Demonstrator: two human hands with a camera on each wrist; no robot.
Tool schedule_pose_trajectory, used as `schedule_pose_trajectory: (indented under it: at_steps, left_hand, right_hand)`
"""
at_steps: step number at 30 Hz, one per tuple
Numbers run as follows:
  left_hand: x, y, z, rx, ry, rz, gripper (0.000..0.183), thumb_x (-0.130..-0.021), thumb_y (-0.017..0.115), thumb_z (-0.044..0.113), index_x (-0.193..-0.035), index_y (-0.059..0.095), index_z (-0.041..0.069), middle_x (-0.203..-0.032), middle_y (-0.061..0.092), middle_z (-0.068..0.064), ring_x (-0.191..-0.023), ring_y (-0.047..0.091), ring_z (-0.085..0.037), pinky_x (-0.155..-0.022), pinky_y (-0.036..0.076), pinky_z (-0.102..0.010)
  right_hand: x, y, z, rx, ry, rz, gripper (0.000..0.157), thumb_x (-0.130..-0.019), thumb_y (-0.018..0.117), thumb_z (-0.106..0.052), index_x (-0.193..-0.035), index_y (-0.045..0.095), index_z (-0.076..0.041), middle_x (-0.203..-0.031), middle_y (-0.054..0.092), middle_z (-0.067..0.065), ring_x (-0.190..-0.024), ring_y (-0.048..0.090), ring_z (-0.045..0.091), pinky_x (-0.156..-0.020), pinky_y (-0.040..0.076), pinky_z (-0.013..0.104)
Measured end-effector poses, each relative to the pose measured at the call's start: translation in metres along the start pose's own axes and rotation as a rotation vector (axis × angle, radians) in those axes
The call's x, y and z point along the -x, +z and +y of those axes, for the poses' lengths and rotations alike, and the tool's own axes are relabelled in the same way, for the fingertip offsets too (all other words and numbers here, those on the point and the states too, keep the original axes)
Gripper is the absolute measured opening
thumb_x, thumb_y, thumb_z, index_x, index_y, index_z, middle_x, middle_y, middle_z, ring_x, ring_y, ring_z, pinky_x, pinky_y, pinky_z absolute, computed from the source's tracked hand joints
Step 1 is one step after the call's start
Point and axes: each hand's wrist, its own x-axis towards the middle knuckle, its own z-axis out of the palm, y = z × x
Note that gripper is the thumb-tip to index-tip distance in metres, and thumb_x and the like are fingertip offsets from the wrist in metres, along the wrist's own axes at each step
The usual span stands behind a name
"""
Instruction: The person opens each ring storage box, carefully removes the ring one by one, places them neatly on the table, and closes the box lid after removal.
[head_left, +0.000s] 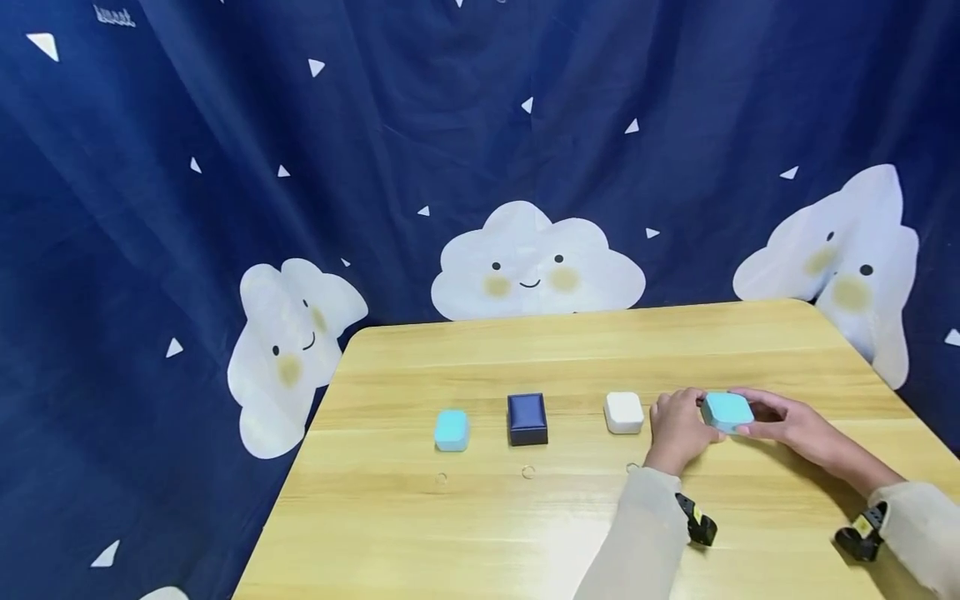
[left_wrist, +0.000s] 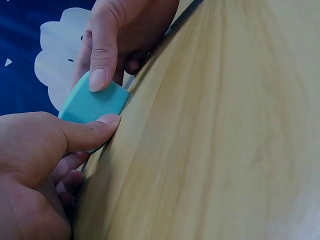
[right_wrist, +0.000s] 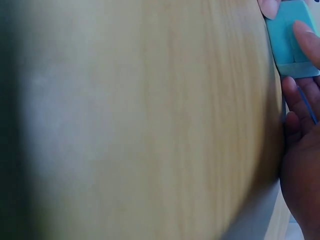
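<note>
A small turquoise box (head_left: 728, 408) with rounded corners is held between both hands over the right part of the table. The left hand (head_left: 678, 427) grips its left side, the thumb along the front edge. From the other side the right hand (head_left: 797, 427) pinches it, with its thumb on the box's front face in the left wrist view. The same turquoise box (right_wrist: 285, 37) appears at the upper right of the right wrist view, where a seam shows on it. The fingers behind the box are partly hidden. The box looks closed.
Left of the hands stand a white box (head_left: 624, 412), a navy box (head_left: 527, 419) and another turquoise box (head_left: 452, 430) in a row. Thin rings lie in front of them: one ring (head_left: 441, 478) at left, others nearer the hands. The wooden table (head_left: 420, 542) meets a blue curtain (head_left: 390, 150).
</note>
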Motion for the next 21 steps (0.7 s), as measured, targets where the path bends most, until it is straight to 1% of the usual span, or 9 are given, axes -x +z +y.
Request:
schedule_pose_trajectory:
  at_steps: [5, 10, 13, 17, 21]
  left_hand:
    - [-0.001, 0.0009, -0.004, 0.009, 0.027, 0.009, 0.06, -0.064, 0.087, 0.039, -0.117, 0.061, 0.035, -0.108, 0.059, 0.026, -0.094, 0.047, -0.002, -0.081, 0.033, -0.021]
    - [-0.0019, -0.0011, -0.0057, 0.026, 0.042, 0.001, 0.059, -0.064, 0.087, 0.037, -0.117, 0.061, 0.034, -0.108, 0.06, 0.026, -0.092, 0.046, -0.002, -0.082, 0.032, -0.021]
    - [-0.0023, -0.0021, -0.006, 0.025, 0.042, -0.001, 0.06, -0.064, 0.087, 0.037, -0.118, 0.061, 0.034, -0.109, 0.059, 0.026, -0.091, 0.045, -0.002, -0.081, 0.032, -0.021]
    - [-0.0024, -0.0025, -0.0061, 0.028, 0.038, -0.012, 0.06, -0.065, 0.086, 0.036, -0.119, 0.06, 0.034, -0.11, 0.059, 0.026, -0.091, 0.045, -0.002, -0.081, 0.032, -0.02]
    - [-0.0014, -0.0031, -0.0051, 0.029, 0.048, -0.019, 0.06, -0.065, 0.086, 0.036, -0.119, 0.06, 0.033, -0.11, 0.059, 0.025, -0.092, 0.045, -0.002, -0.08, 0.032, -0.02]
  right_hand:
    - [0.0009, 0.0017, -0.0009, -0.004, 0.014, 0.012, 0.062, -0.089, 0.068, -0.032, -0.143, 0.044, -0.013, -0.127, 0.053, 0.003, -0.1, 0.049, -0.005, -0.076, 0.043, 0.018]
    - [0.0009, 0.0017, -0.0028, -0.014, 0.03, 0.012, 0.063, -0.089, 0.067, -0.033, -0.143, 0.044, -0.011, -0.122, 0.053, 0.003, -0.096, 0.051, 0.0, -0.074, 0.044, 0.019]
    - [0.0002, 0.0013, -0.0037, -0.02, 0.041, 0.013, 0.064, -0.089, 0.067, -0.033, -0.143, 0.043, -0.01, -0.121, 0.054, 0.004, -0.096, 0.051, 0.0, -0.075, 0.044, 0.019]
    - [-0.0009, 0.0009, -0.0029, -0.036, 0.048, 0.004, 0.065, -0.089, 0.067, -0.033, -0.143, 0.043, -0.008, -0.124, 0.054, 0.006, -0.098, 0.051, -0.006, -0.078, 0.043, 0.016]
    - [-0.0008, 0.0, -0.0004, -0.051, 0.052, -0.005, 0.065, -0.089, 0.067, -0.031, -0.143, 0.042, -0.005, -0.124, 0.055, 0.002, -0.099, 0.05, -0.011, -0.079, 0.043, 0.013]
